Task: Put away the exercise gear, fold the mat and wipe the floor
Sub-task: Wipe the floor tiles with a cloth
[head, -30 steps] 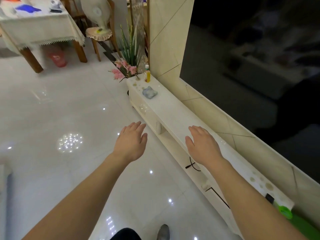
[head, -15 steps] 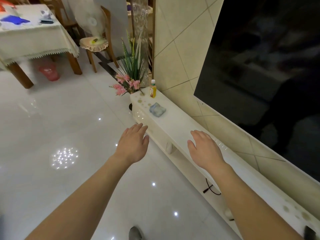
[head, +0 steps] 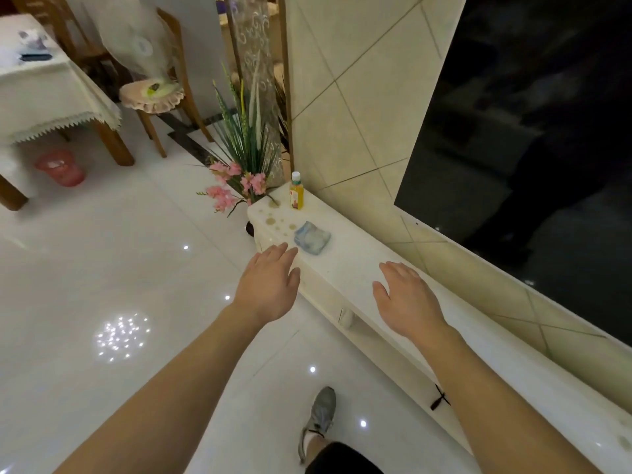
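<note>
A crumpled pale blue cloth (head: 312, 238) lies on the far end of a long white low cabinet (head: 355, 268) against the tiled wall. My left hand (head: 268, 283) is stretched out flat with straight fingers, its fingertips just short of the cloth at the cabinet's front edge. My right hand (head: 405, 301) hovers open over the cabinet top, to the right of the cloth and nearer me. Neither hand holds anything. The glossy white tile floor (head: 136, 268) spreads to the left. No mat or exercise gear is in view.
A small bottle of yellow liquid (head: 297, 191) stands at the cabinet's far corner beside pink flowers (head: 236, 186). A large dark TV screen (head: 530, 131) hangs on the right. A clothed table (head: 48, 94), a chair with a fan (head: 154, 87) and a red bin (head: 61, 167) stand at the far left.
I have walked forward along the cabinet. The cloth is now much nearer, and my left hand has come up close to it. Both hands stay open.
</note>
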The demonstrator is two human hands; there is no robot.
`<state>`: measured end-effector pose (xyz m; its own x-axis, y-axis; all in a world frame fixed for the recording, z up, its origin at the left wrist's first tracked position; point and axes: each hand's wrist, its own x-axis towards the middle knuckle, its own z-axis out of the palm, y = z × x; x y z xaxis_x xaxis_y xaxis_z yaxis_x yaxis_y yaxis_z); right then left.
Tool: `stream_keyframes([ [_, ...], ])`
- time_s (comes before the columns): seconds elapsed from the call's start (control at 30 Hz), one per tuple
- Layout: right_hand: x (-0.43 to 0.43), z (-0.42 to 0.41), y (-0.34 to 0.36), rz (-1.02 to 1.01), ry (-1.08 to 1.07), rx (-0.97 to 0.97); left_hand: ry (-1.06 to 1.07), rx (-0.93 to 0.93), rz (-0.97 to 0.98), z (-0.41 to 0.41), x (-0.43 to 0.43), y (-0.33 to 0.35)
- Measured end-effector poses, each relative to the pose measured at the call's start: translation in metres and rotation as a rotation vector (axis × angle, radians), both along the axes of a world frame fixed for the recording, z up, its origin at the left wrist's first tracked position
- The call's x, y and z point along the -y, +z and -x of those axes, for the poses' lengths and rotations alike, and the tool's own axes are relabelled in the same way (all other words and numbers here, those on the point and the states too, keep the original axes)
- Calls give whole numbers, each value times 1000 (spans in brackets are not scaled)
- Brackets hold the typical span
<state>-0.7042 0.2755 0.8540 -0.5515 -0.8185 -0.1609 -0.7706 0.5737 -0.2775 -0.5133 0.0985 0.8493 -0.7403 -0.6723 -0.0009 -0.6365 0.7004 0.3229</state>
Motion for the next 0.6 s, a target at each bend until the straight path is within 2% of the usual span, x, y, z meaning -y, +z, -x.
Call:
stream_keyframes([
  [0.33,125,89,-11,-8,-18,22,-34,54,-14,94,124,-10],
  [0.6,194,120,-5,-25,-38,-5,-63,78,-40,133,199,-16],
])
